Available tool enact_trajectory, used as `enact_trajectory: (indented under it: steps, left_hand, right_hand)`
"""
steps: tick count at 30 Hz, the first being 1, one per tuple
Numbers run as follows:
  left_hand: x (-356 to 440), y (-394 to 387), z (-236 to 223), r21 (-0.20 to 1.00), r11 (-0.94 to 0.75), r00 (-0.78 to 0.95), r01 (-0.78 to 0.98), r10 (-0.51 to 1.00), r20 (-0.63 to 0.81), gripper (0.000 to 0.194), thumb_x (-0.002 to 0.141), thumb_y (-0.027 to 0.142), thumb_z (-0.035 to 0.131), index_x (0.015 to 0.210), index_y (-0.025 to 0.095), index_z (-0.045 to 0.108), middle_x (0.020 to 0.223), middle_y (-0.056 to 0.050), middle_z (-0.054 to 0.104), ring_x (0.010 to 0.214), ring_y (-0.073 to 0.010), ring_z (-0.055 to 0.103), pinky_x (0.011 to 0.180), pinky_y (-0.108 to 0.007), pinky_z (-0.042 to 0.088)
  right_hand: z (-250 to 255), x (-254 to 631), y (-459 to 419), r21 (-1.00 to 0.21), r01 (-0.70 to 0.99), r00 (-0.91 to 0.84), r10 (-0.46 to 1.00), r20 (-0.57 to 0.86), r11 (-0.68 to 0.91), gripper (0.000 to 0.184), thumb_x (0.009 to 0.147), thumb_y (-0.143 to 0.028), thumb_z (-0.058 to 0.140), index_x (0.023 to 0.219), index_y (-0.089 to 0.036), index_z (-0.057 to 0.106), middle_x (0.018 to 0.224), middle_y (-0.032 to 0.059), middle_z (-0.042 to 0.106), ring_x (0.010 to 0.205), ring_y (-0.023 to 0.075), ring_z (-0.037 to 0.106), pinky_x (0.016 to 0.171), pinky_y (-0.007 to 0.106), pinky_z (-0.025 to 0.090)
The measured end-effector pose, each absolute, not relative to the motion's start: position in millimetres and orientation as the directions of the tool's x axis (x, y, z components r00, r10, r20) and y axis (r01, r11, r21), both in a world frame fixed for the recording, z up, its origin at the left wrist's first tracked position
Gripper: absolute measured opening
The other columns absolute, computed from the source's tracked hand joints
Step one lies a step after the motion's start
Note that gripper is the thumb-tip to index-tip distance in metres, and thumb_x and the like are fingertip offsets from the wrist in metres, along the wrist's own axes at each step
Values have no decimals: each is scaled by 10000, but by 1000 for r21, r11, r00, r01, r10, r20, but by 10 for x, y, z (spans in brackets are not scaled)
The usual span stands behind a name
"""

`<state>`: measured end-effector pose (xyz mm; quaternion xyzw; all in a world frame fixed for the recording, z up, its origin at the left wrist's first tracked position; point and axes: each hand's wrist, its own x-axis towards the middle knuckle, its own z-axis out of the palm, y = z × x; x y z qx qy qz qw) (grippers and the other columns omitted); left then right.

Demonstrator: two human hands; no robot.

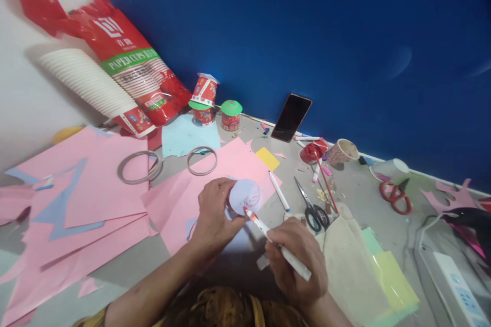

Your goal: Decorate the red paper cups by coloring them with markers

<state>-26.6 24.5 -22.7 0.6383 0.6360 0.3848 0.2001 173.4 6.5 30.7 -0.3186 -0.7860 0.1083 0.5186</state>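
Pale-topped cup (244, 195) sits in the grasp of the left hand (214, 209), out from the near edge of the desk (366, 199), its round top turned up. Fingers and thumb wrap its side. The right hand (299, 260) grips a white marker (293, 260), the tip at that round top, where thin red lines show (what they depict is too faint to tell).

Right of the right hand, a yellow sheet (395, 278) lies over green ones, and a power strip (458, 286) lies farther toward the desk's right side. Pink sheets (107, 179) spread from the left side of the desk to just beyond the left hand.

A little farther out, black-handled scissors (309, 204) lie beside a blue-ended marker (279, 191). Two grey rings (136, 182) rest on the pink paper, and red-handled scissors (395, 195) lie toward the right.

Along the far edge, a phone (291, 117) leans against the blue wall (268, 20). Left of it stand a green-topped cup (231, 116) and a red patterned cup (205, 91) stacked on another. Toward the far left corner lean a stack of white cups (84, 84) and a red bag of paper cups (141, 69).
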Motion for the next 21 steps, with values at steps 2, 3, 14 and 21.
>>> enact_trajectory:
  steps: [2,3,14,21]
  left_hand:
    - [-260,244,-224,745,-113,-101,658,966,236,488,788,300,787,1269,232,751,1293,-141,714,1239,-396,652,1069,-545,503]
    - [-257,244,-225,744,-113,-99,658,967,235,485,790,305,787,1267,228,751,1292,-144,712,1238,-397,651,1069,-548,501]
    - [-269,235,-283,712,-138,-92,689,957,275,514,777,241,799,1286,244,725,1292,-124,705,1224,-377,657,1065,-532,508]
    - [-276,228,-285,710,-164,-85,684,950,301,501,792,257,799,1287,230,727,1293,-128,700,1218,-379,658,1052,-530,513]
  right_hand:
    - [305,1727,67,-502,384,-252,611,750,775,245,1015,-47,615,1185,-206,693,801,38,788,636,192,733,596,330,604]
    - [302,1722,67,-500,384,-249,608,753,776,234,1021,-49,612,1182,-200,693,801,40,788,638,190,732,599,330,600]
    - [269,1712,57,-511,359,-254,608,752,781,207,1048,-65,610,1186,-195,693,806,41,789,634,191,731,600,335,599]
    - [303,1717,58,-508,376,-250,612,750,775,192,1056,-74,622,1182,-197,699,803,39,779,641,191,730,603,329,592]
